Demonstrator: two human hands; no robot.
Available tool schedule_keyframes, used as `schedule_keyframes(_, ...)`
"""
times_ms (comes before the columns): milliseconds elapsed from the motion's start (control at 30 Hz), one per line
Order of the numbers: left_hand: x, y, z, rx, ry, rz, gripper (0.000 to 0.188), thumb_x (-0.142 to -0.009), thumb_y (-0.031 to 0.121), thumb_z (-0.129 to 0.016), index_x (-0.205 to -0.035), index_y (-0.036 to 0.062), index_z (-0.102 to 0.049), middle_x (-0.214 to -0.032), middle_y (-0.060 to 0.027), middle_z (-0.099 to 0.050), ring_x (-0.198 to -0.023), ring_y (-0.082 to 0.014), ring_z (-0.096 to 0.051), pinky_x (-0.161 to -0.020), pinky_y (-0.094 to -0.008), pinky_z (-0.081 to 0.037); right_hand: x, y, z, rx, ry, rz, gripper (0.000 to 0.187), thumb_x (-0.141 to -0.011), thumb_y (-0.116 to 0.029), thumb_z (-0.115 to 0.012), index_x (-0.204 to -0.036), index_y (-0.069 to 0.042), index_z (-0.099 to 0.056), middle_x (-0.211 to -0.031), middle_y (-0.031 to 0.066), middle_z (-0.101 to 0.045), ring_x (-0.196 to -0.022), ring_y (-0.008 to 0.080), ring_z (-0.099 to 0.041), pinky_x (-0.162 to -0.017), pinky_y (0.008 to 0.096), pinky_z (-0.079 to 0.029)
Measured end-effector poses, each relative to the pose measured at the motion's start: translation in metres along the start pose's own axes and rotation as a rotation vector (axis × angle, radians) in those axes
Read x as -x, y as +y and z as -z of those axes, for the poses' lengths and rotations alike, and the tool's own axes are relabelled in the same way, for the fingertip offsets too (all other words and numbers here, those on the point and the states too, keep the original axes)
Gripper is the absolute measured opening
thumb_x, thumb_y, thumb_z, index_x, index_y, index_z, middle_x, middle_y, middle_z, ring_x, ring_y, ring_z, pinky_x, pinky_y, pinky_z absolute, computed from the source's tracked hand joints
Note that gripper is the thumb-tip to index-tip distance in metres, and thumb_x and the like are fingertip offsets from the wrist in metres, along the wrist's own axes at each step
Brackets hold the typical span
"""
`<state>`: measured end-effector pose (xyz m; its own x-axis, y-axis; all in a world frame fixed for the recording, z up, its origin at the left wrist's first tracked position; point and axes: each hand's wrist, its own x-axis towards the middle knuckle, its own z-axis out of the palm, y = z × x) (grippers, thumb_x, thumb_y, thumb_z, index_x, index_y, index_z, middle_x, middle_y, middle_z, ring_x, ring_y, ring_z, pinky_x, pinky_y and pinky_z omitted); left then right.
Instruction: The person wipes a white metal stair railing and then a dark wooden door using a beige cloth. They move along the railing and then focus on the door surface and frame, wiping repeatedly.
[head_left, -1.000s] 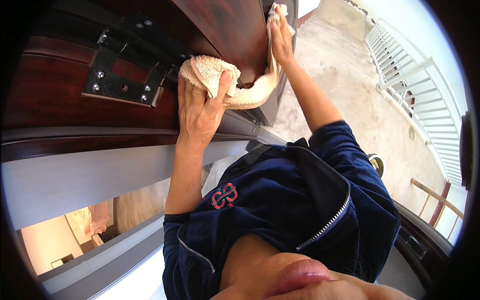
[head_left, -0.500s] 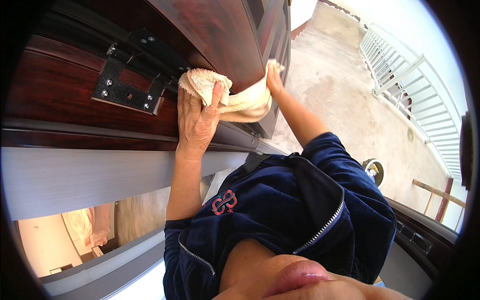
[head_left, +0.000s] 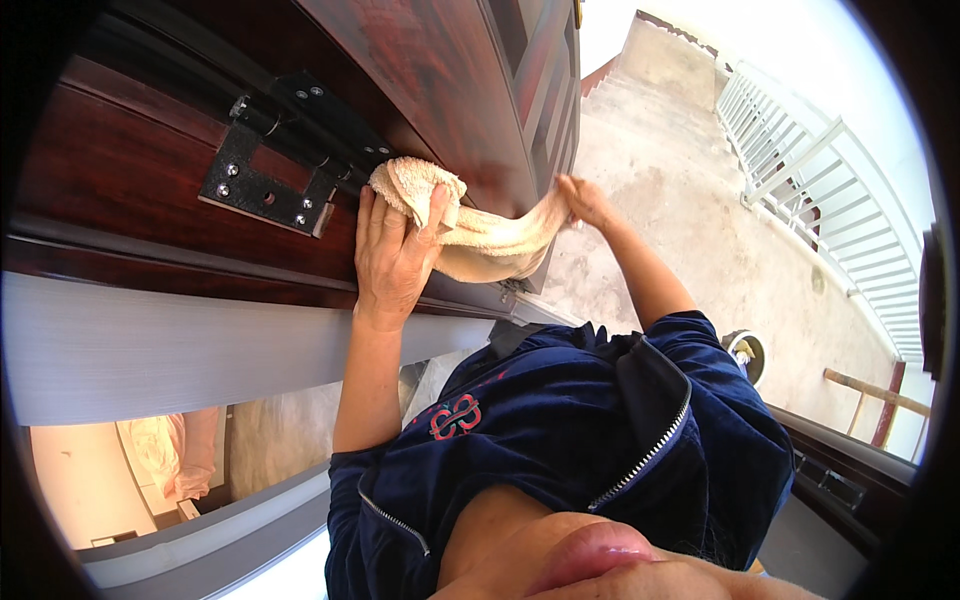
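A cream terry towel (head_left: 505, 232) stretches between my two hands, sagging a little in the middle. My left hand (head_left: 392, 255) is closed on its bunched end, against the dark reddish wooden frame just right of a black metal hinge (head_left: 262, 180). Farther right, my right hand (head_left: 588, 200) grips the other end, past the edge of the dark wooden door (head_left: 450, 90). The towel runs in front of the door's lower part. Some fingertips of my left hand are hidden behind the cloth.
A concrete floor (head_left: 680, 230) extends beyond the door toward a white railing (head_left: 850, 190). A bucket (head_left: 757, 360) with something in it stands on the floor at right. Below the frame runs a grey ledge (head_left: 230, 355). A wooden bar (head_left: 875, 388) is at far right.
My right hand has moved right and toward me, drawing its end of the towel out past the door edge. My left hand stays by the hinge; the view has shifted slightly.
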<state>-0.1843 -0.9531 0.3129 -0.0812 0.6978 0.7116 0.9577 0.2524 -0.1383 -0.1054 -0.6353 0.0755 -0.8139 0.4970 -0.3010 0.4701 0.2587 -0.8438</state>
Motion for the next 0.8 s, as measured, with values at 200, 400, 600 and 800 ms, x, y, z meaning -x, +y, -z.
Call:
schedule_keyframes(200,0.003,-0.001,0.01,0.046,0.004,0.015,0.055,-0.066,0.009,-0.083,-0.12,0.0079,-0.074,-0.114,-0.0158,-0.064,-0.107,-0.0387,-0.063,-0.105,-0.0548,-0.049,0.015,-0.059,0.052,-1.309,0.288,0.578,0.061,-0.108,-0.045,-0.038,-0.151,-0.002,-0.04,-0.141,0.0182,-0.056,-0.129,0.0285,-0.054,-0.107,0.0437,-0.046)
schedule_keyframes(400,0.007,-0.001,0.009,0.085,-0.007,-0.041,0.029,-0.066,0.016,-0.084,-0.089,0.0035,-0.073,-0.088,-0.0097,-0.061,-0.082,-0.0252,-0.065,-0.099,-0.0488,-0.051,0.056,-0.109,0.005,-1.144,0.437,0.223,0.045,-0.1,-0.04,-0.055,-0.136,-0.012,-0.054,-0.134,0.0092,-0.061,-0.12,0.0245,-0.061,-0.098,0.0421,-0.052)
schedule_keyframes(600,0.004,-0.002,0.005,0.099,-0.062,-0.081,0.019,-0.075,0.019,-0.081,-0.084,0.0063,-0.071,-0.089,-0.0076,-0.066,-0.082,-0.0269,-0.065,-0.087,-0.0425,-0.052,0.028,-0.089,0.077,0.959,0.353,-0.13,0.029,-0.075,-0.04,-0.082,-0.095,-0.02,-0.077,-0.097,0.0011,-0.073,-0.097,0.0145,-0.07,-0.078,0.0361,-0.058)
schedule_keyframes(800,0.008,-0.002,0.0,0.155,-0.034,0.002,0.014,-0.082,0.015,-0.078,-0.089,0.0062,-0.07,-0.089,-0.007,-0.065,-0.075,-0.0274,-0.064,-0.065,-0.0372,-0.053,0.061,-0.044,0.012,0.098,0.754,0.305,0.035,-0.082,-0.038,-0.076,-0.108,-0.015,-0.071,-0.112,0.0046,-0.069,-0.107,0.0191,-0.065,-0.089,0.0367,-0.053)
